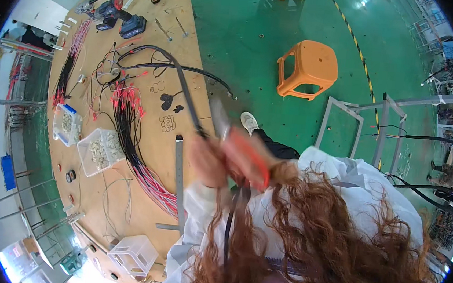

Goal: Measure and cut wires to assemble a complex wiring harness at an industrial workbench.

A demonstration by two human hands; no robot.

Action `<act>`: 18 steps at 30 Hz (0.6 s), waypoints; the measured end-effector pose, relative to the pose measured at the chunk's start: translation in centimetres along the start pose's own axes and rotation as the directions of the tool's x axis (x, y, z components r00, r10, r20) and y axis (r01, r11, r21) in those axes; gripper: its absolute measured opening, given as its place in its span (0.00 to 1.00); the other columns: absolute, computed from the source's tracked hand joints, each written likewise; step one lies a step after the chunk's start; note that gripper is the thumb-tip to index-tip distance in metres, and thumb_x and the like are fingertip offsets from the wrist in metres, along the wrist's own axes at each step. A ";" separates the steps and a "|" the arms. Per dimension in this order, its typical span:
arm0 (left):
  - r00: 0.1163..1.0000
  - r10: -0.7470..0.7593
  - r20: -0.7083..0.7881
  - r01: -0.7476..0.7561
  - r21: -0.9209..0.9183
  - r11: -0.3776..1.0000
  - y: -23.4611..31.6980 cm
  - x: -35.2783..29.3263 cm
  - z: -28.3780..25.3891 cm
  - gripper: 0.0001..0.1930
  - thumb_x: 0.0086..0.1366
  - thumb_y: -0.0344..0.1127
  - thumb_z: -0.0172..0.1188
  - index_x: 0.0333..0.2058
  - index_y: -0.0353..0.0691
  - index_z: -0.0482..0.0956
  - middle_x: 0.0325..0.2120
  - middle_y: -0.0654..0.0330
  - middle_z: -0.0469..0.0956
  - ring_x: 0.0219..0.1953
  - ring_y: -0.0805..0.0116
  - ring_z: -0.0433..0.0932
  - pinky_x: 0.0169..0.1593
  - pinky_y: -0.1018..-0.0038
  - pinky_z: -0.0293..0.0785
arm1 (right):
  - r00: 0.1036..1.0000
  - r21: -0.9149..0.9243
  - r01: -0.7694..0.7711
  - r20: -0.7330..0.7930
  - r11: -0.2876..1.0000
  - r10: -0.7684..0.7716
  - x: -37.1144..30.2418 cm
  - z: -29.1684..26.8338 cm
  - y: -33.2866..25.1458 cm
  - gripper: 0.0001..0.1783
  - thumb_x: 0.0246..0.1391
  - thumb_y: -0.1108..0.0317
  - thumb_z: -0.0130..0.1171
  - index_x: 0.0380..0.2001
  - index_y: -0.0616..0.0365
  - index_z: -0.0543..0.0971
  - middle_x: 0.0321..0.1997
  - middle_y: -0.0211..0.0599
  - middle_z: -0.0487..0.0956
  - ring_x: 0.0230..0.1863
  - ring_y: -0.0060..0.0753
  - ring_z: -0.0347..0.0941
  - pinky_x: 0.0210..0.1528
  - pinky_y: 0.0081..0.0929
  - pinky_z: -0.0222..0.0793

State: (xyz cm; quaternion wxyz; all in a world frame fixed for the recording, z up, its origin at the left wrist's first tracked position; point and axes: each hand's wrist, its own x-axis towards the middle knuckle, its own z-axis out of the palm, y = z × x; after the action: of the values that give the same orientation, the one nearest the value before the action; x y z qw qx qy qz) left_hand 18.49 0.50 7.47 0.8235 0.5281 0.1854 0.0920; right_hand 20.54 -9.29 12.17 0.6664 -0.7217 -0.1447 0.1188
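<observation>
My left hand (206,160) is closed around a thick black cable (186,92). From that hand the cable runs up onto the table in a loop, and a black length also hangs below my hands in front of me. Right beside it, my right hand (244,155) grips a red-handled tool (259,168) with a grey blade-like end pointing up. Motion smears both hands and the tool, so its exact kind does not show. Where the tool meets the cable is hidden.
The wooden table (145,212) carries a bundle of black and red wires (129,144), white tubs (99,152) of small pale parts, a metal square (179,175) and a cordless drill (121,16). An orange stool (311,68) and grey metal frame (355,120) stand on the green floor.
</observation>
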 end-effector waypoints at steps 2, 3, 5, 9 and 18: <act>0.997 0.043 0.070 -0.044 0.019 0.999 -3.6 -0.4 -1.0 0.18 0.65 0.49 0.39 0.21 0.46 0.62 0.13 0.72 0.57 0.15 0.81 0.55 0.17 0.81 0.49 | 0.977 0.468 -0.091 -0.129 0.879 0.170 3.7 -3.1 -2.6 0.18 0.59 0.56 0.34 0.24 0.59 0.66 0.08 0.25 0.61 0.08 0.16 0.55 0.11 0.16 0.50; 0.998 0.011 -0.069 -0.007 0.047 0.999 -3.0 -0.2 -0.6 0.18 0.65 0.49 0.39 0.21 0.46 0.62 0.14 0.72 0.57 0.15 0.81 0.55 0.17 0.81 0.49 | 0.993 0.400 -0.058 -0.067 0.915 0.093 4.9 -3.8 -3.7 0.18 0.59 0.57 0.35 0.24 0.59 0.66 0.08 0.26 0.62 0.08 0.16 0.55 0.11 0.16 0.51; 0.946 -0.078 -0.314 0.109 0.082 0.991 -1.0 -0.9 0.1 0.17 0.65 0.48 0.39 0.21 0.46 0.61 0.14 0.73 0.58 0.15 0.81 0.55 0.17 0.82 0.49 | 0.992 0.136 -0.038 0.126 0.990 0.021 4.7 -4.1 -5.3 0.17 0.58 0.58 0.36 0.23 0.58 0.65 0.08 0.26 0.62 0.09 0.17 0.59 0.11 0.16 0.53; 0.997 -0.045 0.066 0.061 -0.272 0.960 2.9 1.4 -2.0 0.16 0.64 0.47 0.40 0.21 0.45 0.60 0.14 0.71 0.56 0.14 0.80 0.54 0.16 0.81 0.50 | 0.794 -0.012 -0.274 0.561 0.962 0.233 1.4 -2.1 -4.0 0.20 0.57 0.54 0.36 0.22 0.58 0.66 0.08 0.28 0.64 0.11 0.20 0.61 0.13 0.21 0.55; 0.989 -0.147 0.030 0.148 -0.355 0.923 4.4 1.1 0.1 0.17 0.63 0.50 0.39 0.20 0.48 0.54 0.12 0.71 0.51 0.13 0.80 0.50 0.16 0.81 0.46 | 0.755 -0.017 -0.361 0.581 0.932 0.303 -0.4 -1.7 -3.6 0.19 0.58 0.55 0.35 0.25 0.59 0.67 0.08 0.28 0.65 0.11 0.20 0.61 0.14 0.20 0.55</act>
State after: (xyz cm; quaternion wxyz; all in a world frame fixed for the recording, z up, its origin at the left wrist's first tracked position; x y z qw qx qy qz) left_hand 19.73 2.64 11.32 0.9103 0.3549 0.2039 0.0610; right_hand 20.62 -10.72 15.84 0.5935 -0.6330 -0.2024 0.4540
